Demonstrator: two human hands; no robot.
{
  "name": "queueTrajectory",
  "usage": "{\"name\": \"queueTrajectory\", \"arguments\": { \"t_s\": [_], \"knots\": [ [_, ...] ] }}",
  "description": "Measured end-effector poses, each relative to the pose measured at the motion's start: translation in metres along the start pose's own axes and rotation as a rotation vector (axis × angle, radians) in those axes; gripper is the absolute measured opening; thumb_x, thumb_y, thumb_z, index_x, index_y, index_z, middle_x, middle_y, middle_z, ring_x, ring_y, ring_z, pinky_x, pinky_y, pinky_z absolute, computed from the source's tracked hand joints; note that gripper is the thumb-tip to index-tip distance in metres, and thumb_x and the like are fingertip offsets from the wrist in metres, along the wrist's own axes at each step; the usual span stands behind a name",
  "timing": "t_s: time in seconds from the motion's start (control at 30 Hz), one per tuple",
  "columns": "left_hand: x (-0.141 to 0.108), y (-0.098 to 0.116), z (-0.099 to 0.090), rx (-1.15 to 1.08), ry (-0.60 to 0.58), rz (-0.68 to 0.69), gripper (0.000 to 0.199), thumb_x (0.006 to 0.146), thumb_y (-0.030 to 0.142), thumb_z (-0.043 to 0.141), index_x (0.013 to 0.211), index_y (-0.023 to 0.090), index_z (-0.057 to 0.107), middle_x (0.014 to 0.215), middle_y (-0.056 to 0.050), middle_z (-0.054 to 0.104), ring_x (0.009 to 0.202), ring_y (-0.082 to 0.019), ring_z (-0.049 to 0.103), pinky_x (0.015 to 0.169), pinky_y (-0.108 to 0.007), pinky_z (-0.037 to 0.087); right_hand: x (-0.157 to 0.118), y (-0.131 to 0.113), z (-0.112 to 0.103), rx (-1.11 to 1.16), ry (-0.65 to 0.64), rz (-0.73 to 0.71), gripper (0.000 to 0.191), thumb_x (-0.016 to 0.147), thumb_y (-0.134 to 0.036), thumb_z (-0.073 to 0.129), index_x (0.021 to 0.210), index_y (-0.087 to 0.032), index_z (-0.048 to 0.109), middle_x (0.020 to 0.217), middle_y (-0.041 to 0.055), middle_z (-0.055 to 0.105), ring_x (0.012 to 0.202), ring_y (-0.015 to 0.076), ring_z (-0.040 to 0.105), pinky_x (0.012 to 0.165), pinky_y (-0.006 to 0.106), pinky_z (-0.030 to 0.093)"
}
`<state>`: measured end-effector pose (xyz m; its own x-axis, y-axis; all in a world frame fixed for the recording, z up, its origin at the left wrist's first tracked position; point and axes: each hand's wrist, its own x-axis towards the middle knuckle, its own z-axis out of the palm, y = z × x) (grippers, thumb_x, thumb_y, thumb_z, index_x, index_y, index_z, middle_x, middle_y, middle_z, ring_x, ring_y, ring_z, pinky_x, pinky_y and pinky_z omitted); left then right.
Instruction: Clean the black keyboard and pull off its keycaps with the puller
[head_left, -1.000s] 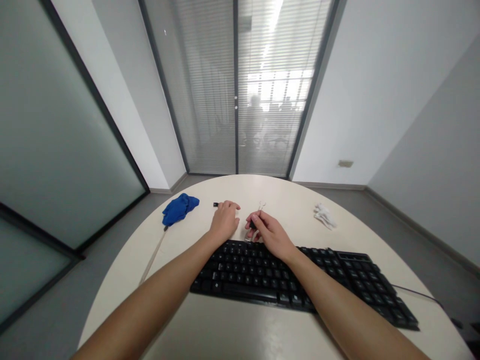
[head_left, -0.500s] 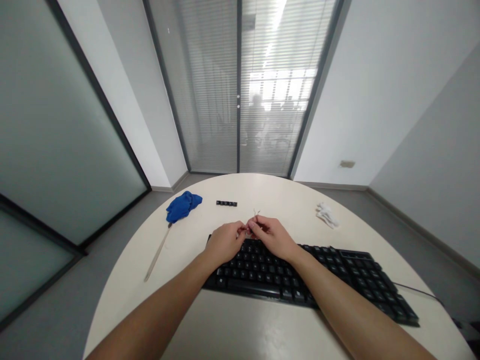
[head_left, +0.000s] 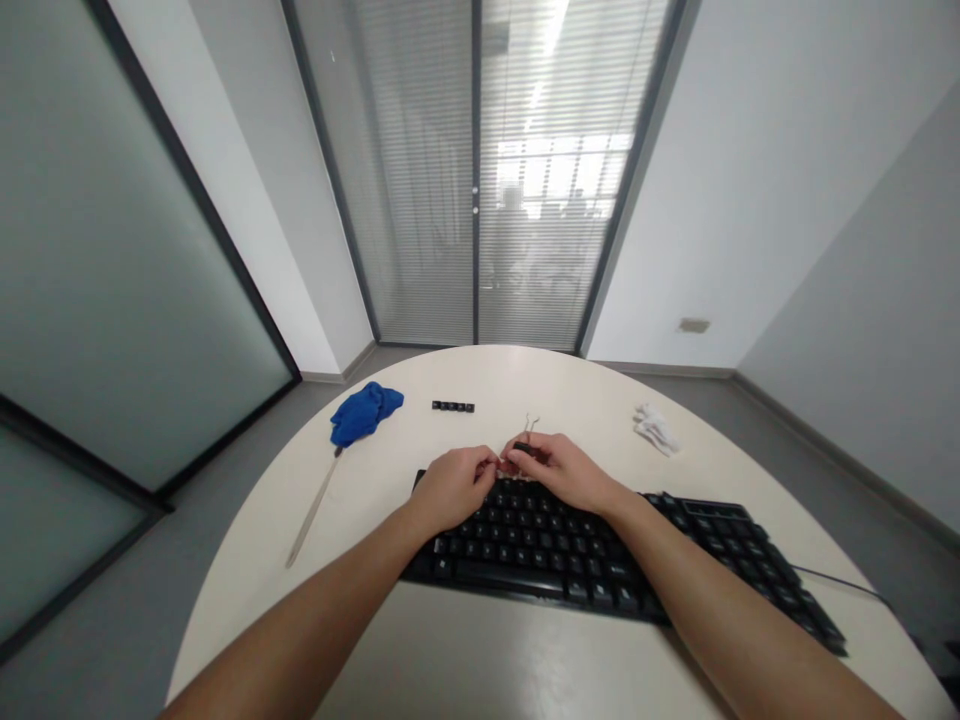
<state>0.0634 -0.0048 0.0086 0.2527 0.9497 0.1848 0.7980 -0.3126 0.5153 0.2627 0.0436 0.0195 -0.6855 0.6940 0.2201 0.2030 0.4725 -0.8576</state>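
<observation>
A black keyboard (head_left: 517, 578) lies across the table under both forearms. Over its back edge, my left hand (head_left: 455, 487) is closed in a pinch; whatever it holds is too small to name. Its fingertips meet those of my right hand (head_left: 559, 470), which is closed around a small tool with a dark handle (head_left: 524, 447) and thin wire prongs (head_left: 532, 424) pointing away from me. Several black keycaps (head_left: 453, 406) sit in a short row behind the hands.
On the round cream table (head_left: 525, 660), a blue cloth (head_left: 365, 412) lies at the left beside a thin pale stick (head_left: 313, 510). Crumpled white fabric (head_left: 655, 429) rests at the right. A cable (head_left: 840, 580) runs off the keyboard's right side.
My right hand has shifted slightly to the right, and the tool's dark handle now shows, with its prongs further right. The keyboard's right end sits slightly further right.
</observation>
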Motion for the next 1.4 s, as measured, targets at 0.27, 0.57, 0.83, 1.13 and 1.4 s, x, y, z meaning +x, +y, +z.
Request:
{"name": "queueTrajectory", "arguments": {
  "t_s": [0.27, 0.57, 0.83, 1.13, 1.4],
  "knots": [
    [-0.002, 0.006, -0.001, 0.013, -0.030, 0.032, 0.016, 0.088, 0.028, 0.052, 0.092, 0.024, 0.067, 0.094, -0.001, 0.073, 0.085, -0.020, 0.066, 0.073, -0.029, 0.047, 0.003, 0.006, 0.000, 0.214, -0.003, 0.108, 0.033, 0.094, -0.049, 0.055, 0.095, -0.018, 0.064, 0.088, 0.0048, 0.071, 0.081, 0.0177, 0.067, 0.076, 0.031, 0.054],
    [-0.001, 0.000, 0.003, -0.080, -0.048, 0.027, 0.016, 0.086, 0.036, 0.059, 0.096, 0.026, 0.067, 0.097, 0.000, 0.073, 0.090, -0.022, 0.068, 0.078, -0.032, 0.049, 0.005, 0.016, 0.000, 0.319, 0.054, 0.235, 0.038, 0.089, -0.055, 0.060, 0.094, -0.018, 0.063, 0.083, 0.0034, 0.073, 0.067, 0.0128, 0.066, 0.067, 0.026, 0.054],
    [-0.002, 0.002, 0.002, -0.194, -0.002, 0.093, 0.019, 0.085, 0.031, 0.064, 0.103, 0.024, 0.060, 0.098, 0.001, 0.071, 0.090, -0.018, 0.066, 0.081, -0.030, 0.049, 0.006, 0.016, -0.003, 0.368, 0.099, 0.196, 0.043, 0.086, -0.057, 0.063, 0.105, -0.018, 0.063, 0.090, 0.0039, 0.070, 0.073, 0.0148, 0.069, 0.070, 0.029, 0.057],
    [-0.003, 0.004, 0.000, -0.173, 0.028, 0.187, 0.020, 0.087, 0.023, 0.066, 0.106, 0.027, 0.065, 0.105, 0.002, 0.069, 0.095, -0.017, 0.064, 0.086, -0.029, 0.048, 0.006, 0.020, -0.004, 0.418, 0.103, 0.151, 0.039, 0.090, -0.052, 0.060, 0.111, -0.019, 0.061, 0.098, 0.0041, 0.067, 0.076, 0.0135, 0.068, 0.074, 0.030, 0.058],
    [-0.005, 0.007, -0.004, -0.149, 0.035, 0.224, 0.012, 0.090, 0.027, 0.063, 0.101, 0.026, 0.067, 0.112, 0.000, 0.066, 0.106, -0.018, 0.061, 0.092, -0.028, 0.046, 0.008, 0.022, -0.003, 0.384, 0.137, 0.148, 0.041, 0.091, -0.052, 0.058, 0.116, -0.020, 0.058, 0.101, 0.0047, 0.066, 0.074, 0.0127, 0.067, 0.073, 0.030, 0.058]
  ]
}}
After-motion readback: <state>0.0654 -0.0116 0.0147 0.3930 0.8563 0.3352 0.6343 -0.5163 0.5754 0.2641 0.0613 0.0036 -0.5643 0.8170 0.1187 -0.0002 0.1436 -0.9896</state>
